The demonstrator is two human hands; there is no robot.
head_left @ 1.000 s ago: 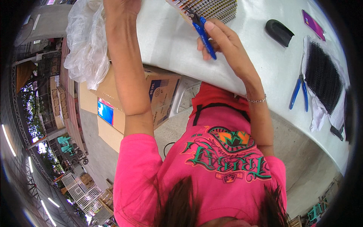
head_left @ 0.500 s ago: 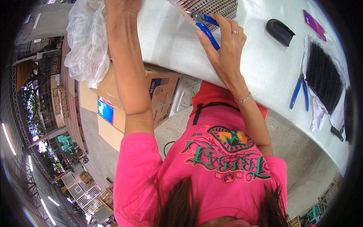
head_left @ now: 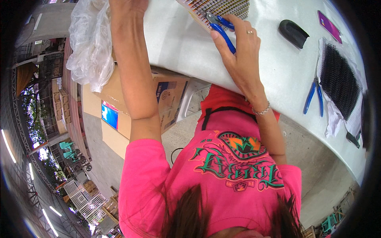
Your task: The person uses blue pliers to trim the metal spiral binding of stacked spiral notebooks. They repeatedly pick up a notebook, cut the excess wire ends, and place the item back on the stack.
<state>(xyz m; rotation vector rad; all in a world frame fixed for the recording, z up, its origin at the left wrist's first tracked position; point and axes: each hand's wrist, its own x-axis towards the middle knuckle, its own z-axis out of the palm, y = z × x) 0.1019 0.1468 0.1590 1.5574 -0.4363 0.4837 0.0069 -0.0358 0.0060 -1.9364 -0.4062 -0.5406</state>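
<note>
Here, the right hand [head_left: 246, 55] works with a pair of blue-handled cutters [head_left: 223, 37], its fingers clamped on the grips, the thumb along one handle and the other fingers over the second, and the handles spread apart. The head of the cutters is at the side of a ribbed stack [head_left: 230, 8], its rows of orange, white and dark loops well in from the near edge of the white surface [head_left: 178, 51]; whether the jaws touch the stack is too small to tell. A ring [head_left: 249, 32] sits on one finger, and a chain bracelet [head_left: 262, 110] circles the wrist near the near edge. The left hand [head_left: 135, 4] is cut off by the top of the view, so whether its fingers are apart or together cannot be told; the left forearm [head_left: 133, 71] reaches over the near edge beside crumpled clear plastic [head_left: 91, 51]. Toward the right edge of the surface, a curved black piece [head_left: 293, 33] lies on its own, a purple spiral notebook [head_left: 329, 25] rests farther out, and a bundle of black coils [head_left: 340, 79] lies on white paper [head_left: 334, 127]. A second blue-handled tool [head_left: 308, 101], its handles apart, lies just beside the coils, on the side toward the near edge. Below the near edge stand an open cardboard box [head_left: 172, 97] and part of a white plastic seat [head_left: 191, 102], next to the wearer's pink shirt [head_left: 147, 178]
</note>
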